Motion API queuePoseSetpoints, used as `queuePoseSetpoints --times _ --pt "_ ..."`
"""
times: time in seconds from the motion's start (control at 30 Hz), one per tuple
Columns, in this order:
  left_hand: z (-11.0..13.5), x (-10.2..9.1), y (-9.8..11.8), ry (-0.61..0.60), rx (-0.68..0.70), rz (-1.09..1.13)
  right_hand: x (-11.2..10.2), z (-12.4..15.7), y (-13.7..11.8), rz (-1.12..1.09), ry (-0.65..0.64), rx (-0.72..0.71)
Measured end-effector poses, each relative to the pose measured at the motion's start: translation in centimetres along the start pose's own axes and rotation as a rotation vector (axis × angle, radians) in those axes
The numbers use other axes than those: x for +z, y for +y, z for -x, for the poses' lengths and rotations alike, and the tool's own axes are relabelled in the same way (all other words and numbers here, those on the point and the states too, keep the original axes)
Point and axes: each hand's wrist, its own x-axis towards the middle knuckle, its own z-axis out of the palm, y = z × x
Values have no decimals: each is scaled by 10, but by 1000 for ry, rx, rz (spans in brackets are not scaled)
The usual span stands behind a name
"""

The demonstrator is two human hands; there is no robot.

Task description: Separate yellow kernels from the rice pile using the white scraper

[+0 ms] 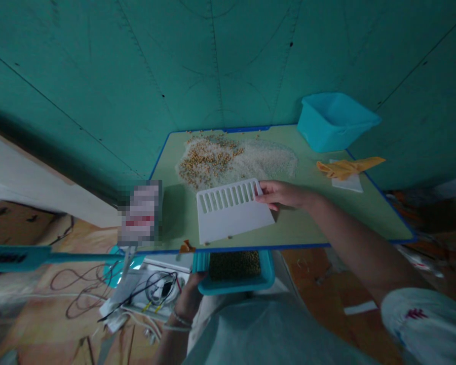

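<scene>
My right hand grips the right edge of a white slotted plastic scraper that lies tilted on a green board. Just beyond the scraper lies a heap of white rice mixed with yellow-brown beans. My left hand is below the board's near edge, closed on the left corner of a teal tray that holds brown beans. The tray sits under the board's front edge, over my lap.
A teal tub stands at the board's far right corner. An orange cloth lies on a white sheet beside it. A blurred box sits at the board's left edge. Cables and papers lie on the floor to the left.
</scene>
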Motion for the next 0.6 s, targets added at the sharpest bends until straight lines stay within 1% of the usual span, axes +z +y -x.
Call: queuePoseSetpoints --times 0.17,0.4,0.5,0.6 --pt "2 -3 0 1 0 -28 -2 6 -4 22 -107 68" --pt "2 -1 4 -9 4 -57 -3 8 -5 51 -158 78" --pt "1 0 5 23 12 -76 -2 9 -3 53 -169 88" --pt "2 4 5 91 41 -105 0 7 -2 44 -157 85"
